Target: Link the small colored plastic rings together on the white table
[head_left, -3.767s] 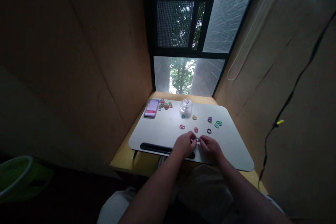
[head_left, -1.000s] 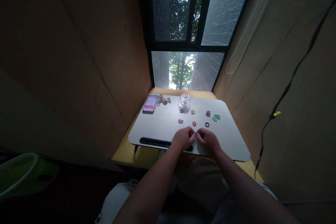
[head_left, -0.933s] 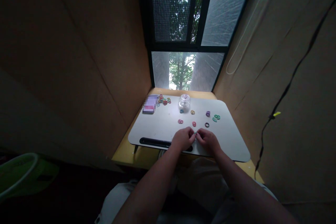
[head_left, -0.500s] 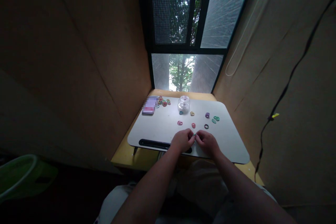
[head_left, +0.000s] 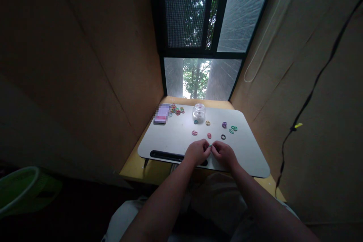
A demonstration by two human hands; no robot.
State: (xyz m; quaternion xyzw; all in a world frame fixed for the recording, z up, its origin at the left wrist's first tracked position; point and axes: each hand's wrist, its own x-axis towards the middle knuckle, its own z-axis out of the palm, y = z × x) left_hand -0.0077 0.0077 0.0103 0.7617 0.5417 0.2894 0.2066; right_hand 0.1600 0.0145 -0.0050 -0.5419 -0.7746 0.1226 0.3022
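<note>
Near board edge: left hand [head_left: 197, 151] and right hand [head_left: 223, 153] pinch one small green rubber band [head_left: 210, 146] together.
Step, I judge: working this band.
Next needs: steady fingertip tension.

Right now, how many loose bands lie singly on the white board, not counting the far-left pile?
7 visible: blue and yellow by the jar; pink, red, dark mid-board; purple, green pair at right. The hands may hide more.

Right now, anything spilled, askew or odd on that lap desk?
Nothing damaged. Small coloured bands lie scattered loose: a heap by the blurred card, singles near the clear jar. Both hands, left and right, pinch one tiny band.
</note>
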